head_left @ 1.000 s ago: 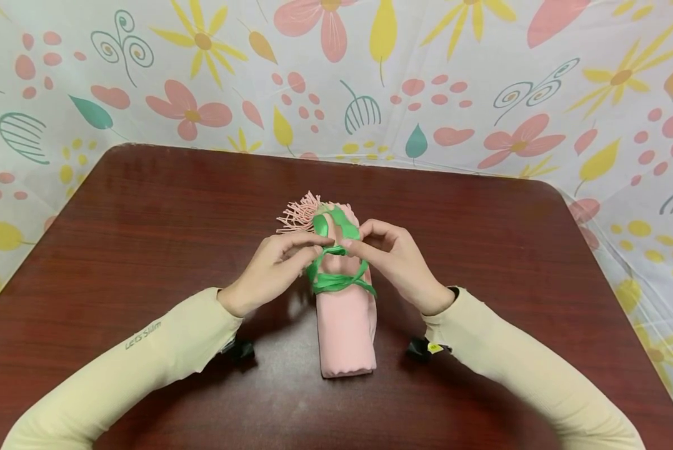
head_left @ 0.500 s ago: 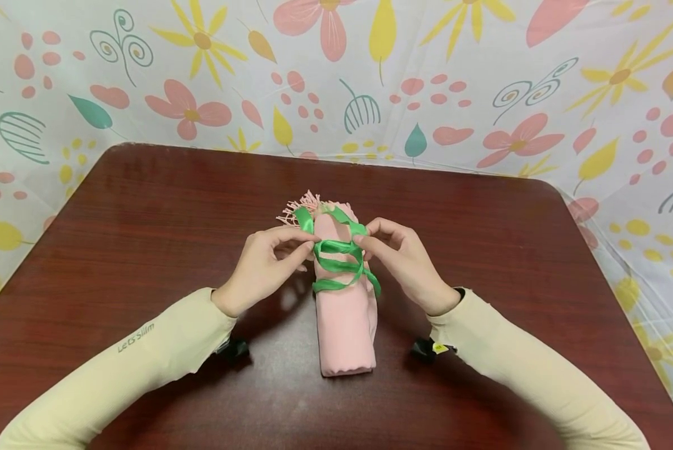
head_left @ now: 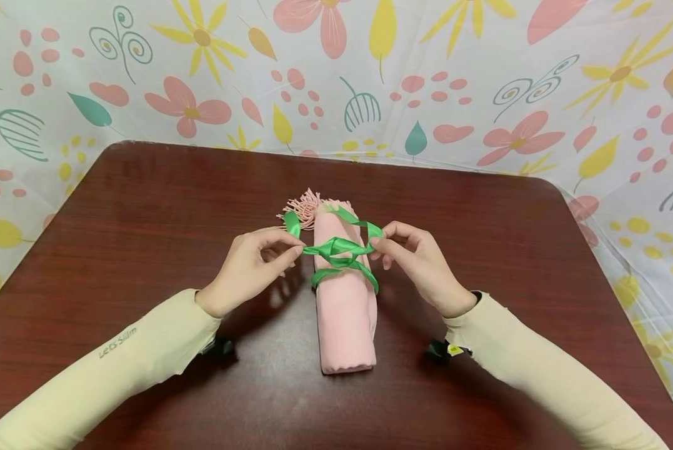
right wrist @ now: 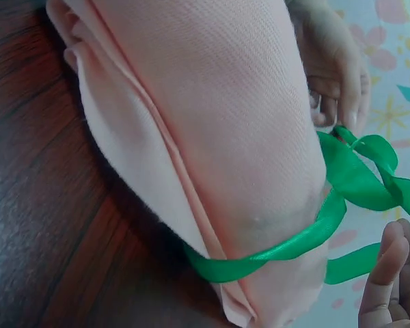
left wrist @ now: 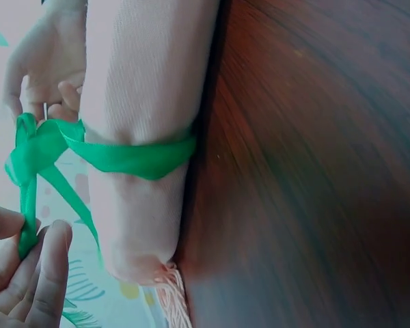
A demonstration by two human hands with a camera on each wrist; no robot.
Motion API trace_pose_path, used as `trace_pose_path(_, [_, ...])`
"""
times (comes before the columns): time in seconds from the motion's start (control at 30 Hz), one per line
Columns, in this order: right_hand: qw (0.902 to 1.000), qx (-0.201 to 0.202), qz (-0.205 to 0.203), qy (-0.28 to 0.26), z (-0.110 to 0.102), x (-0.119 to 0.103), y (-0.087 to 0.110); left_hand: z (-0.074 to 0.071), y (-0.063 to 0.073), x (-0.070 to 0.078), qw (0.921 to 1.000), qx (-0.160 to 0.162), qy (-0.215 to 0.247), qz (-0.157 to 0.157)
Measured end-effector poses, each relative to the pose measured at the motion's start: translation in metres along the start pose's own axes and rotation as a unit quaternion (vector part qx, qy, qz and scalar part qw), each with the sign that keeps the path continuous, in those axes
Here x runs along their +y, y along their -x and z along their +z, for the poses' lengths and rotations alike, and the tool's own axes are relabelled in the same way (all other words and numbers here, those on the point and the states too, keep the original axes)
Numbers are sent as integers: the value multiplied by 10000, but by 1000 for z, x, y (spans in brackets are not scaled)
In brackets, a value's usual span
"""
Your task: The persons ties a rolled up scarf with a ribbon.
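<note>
A rolled pink scarf (head_left: 344,331) with a fringe (head_left: 304,209) at its far end lies lengthwise on the table. Around its middle runs a green satin ribbon (left wrist: 143,158), crossed and looped over the top. My left hand (head_left: 252,265), left of the roll, pinches one part of the ribbon between thumb and index finger. On the other side my right hand (head_left: 420,262) pinches a second part. Between the hands the ribbon forms a loose knot (head_left: 336,248) above the scarf. One ribbon tail hangs beyond the left fingers; another stretch arcs from the right fingers to the scarf's far end.
The dark brown wooden table (head_left: 145,206) extends around the scarf on all sides. Behind it hangs a white cloth (head_left: 336,81) printed with flowers and leaves. A dark wrist device (head_left: 440,351) shows below the right cuff, and a similar one below the left.
Both hands have moved apart, left hand leftward and right hand rightward, drawing the ribbon outward. Its loops over the scarf have narrowed into a crossed knot. The scarf has stayed in place.
</note>
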State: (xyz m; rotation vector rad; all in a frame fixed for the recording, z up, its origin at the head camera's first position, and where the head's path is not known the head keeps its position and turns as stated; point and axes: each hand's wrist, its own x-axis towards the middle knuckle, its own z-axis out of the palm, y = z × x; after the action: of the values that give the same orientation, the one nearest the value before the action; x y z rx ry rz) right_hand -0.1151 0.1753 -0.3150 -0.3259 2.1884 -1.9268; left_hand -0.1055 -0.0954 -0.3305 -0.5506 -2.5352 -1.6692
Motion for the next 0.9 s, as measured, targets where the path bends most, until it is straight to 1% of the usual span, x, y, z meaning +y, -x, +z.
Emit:
trace_pose_path(0.37, [9997, 159, 128, 162, -11, 4, 5, -10, 5, -4, 9990, 5, -440, -98])
trace_pose_path(0.7, [9990, 223, 236, 301, -23, 8, 10, -23, 11, -9, 9983, -32, -539, -214])
trace_pose_path(0.9, [9984, 204, 311, 416, -28, 10, 13, -29, 14, -10, 9970, -44, -735, -232])
